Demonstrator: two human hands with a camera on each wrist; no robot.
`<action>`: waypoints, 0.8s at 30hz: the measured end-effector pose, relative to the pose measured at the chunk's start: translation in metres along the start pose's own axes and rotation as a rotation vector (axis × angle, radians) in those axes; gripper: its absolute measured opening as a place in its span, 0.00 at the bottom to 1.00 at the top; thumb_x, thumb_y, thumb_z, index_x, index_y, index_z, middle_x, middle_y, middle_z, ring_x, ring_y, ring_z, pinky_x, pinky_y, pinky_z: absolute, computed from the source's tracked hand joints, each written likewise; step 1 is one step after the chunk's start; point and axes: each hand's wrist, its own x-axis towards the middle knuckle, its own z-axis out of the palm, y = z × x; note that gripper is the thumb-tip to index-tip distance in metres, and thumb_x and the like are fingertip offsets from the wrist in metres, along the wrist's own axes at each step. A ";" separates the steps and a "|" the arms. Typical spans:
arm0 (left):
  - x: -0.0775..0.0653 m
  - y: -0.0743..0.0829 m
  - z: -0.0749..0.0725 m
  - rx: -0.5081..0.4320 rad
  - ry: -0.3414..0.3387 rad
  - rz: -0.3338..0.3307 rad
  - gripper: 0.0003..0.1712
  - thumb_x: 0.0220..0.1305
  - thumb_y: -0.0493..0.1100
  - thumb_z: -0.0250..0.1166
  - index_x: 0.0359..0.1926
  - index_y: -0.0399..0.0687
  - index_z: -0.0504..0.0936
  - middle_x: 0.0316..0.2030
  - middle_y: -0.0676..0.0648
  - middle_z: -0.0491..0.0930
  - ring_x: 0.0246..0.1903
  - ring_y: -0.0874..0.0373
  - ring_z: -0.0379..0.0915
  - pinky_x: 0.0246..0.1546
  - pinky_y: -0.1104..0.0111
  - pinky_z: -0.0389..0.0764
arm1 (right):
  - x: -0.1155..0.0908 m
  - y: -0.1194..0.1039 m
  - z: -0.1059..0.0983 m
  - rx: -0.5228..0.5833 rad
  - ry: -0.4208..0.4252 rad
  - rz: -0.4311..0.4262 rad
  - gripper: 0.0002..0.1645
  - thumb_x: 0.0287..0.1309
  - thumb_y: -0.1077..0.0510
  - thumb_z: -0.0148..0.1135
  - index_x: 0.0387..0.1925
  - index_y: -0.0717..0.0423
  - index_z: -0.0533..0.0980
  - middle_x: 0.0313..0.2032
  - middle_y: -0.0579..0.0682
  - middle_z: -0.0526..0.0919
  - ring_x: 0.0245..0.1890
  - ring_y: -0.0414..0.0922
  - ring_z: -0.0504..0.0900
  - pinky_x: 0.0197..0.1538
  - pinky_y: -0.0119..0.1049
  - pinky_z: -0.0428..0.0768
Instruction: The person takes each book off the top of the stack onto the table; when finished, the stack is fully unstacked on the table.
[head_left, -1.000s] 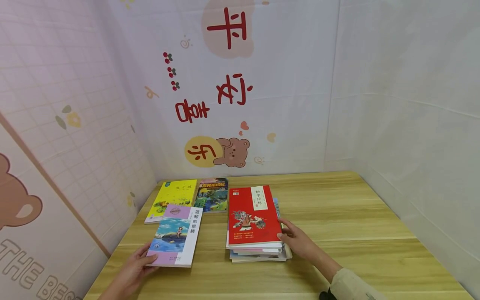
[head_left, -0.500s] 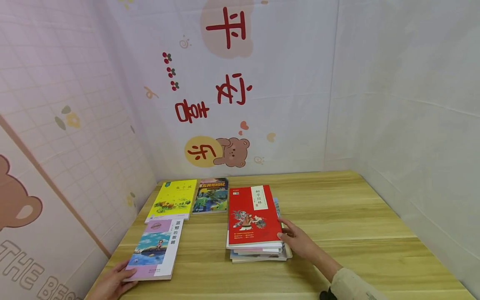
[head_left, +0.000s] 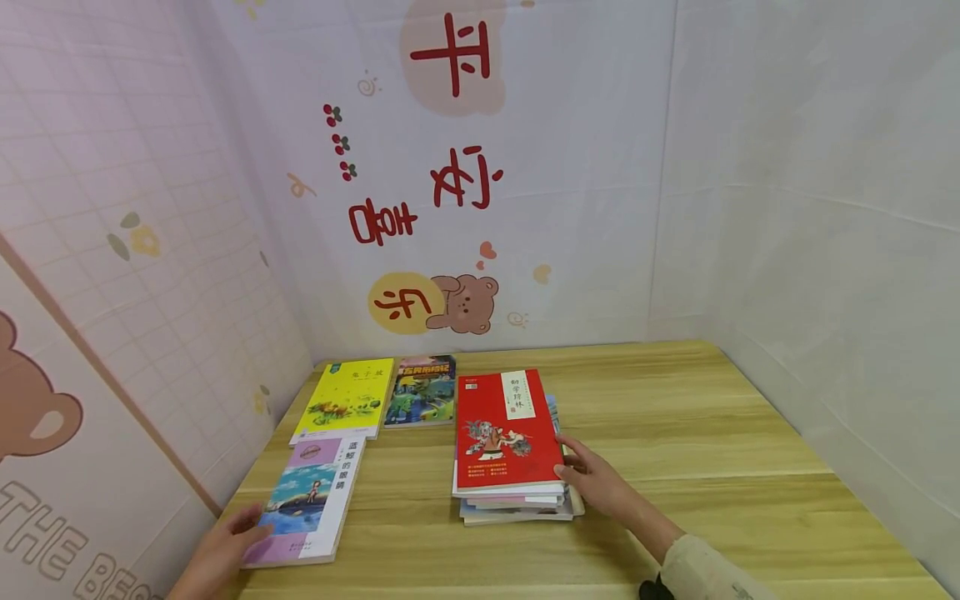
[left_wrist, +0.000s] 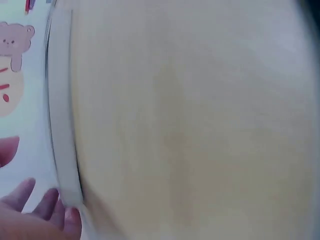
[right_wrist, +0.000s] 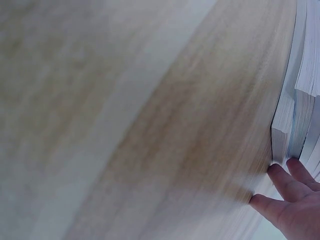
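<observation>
Two bare hands: left hand (head_left: 225,537) at the 8 o'clock side of the pile (head_left: 517,504), right hand (head_left: 596,482) at its 4 o'clock side.
Sleeve (head_left: 708,571): pale, on the right arm.
Left fingers: loosely parted, at the 8 o'clock corner of the lilac book (head_left: 303,500); the head view shows them over its cover, but I cannot tell how firmly they touch.
Right fingers: spread and fairly straight, tips against the pile's edge, gripping nothing.
Lilac book: cover up on the counter (head_left: 675,450), at 8 o'clock from the pile and apart from it.
Pile: several stacked books, edges uneven, red book (head_left: 506,433) on top.
Yellow book (head_left: 345,400): at 12 o'clock from the lilac one, edges meeting or nearly so.
Comic (head_left: 422,393): just beside the yellow book, at its 3 o'clock.
Cloth (head_left: 585,167): white, printed, beyond the counter at 12 o'clock.
</observation>
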 end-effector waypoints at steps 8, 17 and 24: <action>0.009 0.035 0.018 0.021 0.075 0.009 0.39 0.71 0.44 0.60 0.71 0.25 0.55 0.67 0.24 0.58 0.65 0.30 0.55 0.66 0.42 0.60 | 0.001 0.001 -0.001 -0.004 -0.004 0.000 0.34 0.69 0.56 0.60 0.72 0.54 0.63 0.61 0.65 0.74 0.60 0.61 0.74 0.60 0.59 0.73; 0.015 0.080 0.061 -0.038 0.041 0.126 0.35 0.72 0.45 0.60 0.72 0.33 0.60 0.65 0.30 0.66 0.62 0.38 0.65 0.61 0.47 0.69 | 0.000 -0.001 -0.002 -0.006 -0.001 -0.006 0.34 0.68 0.56 0.60 0.72 0.55 0.63 0.61 0.65 0.74 0.60 0.62 0.74 0.60 0.60 0.72; 0.019 0.115 0.103 -0.212 0.005 0.159 0.32 0.73 0.43 0.59 0.71 0.33 0.62 0.63 0.30 0.67 0.59 0.41 0.68 0.58 0.50 0.72 | 0.002 0.002 0.000 0.001 0.002 0.001 0.34 0.68 0.55 0.61 0.72 0.54 0.64 0.60 0.64 0.74 0.60 0.61 0.74 0.60 0.59 0.73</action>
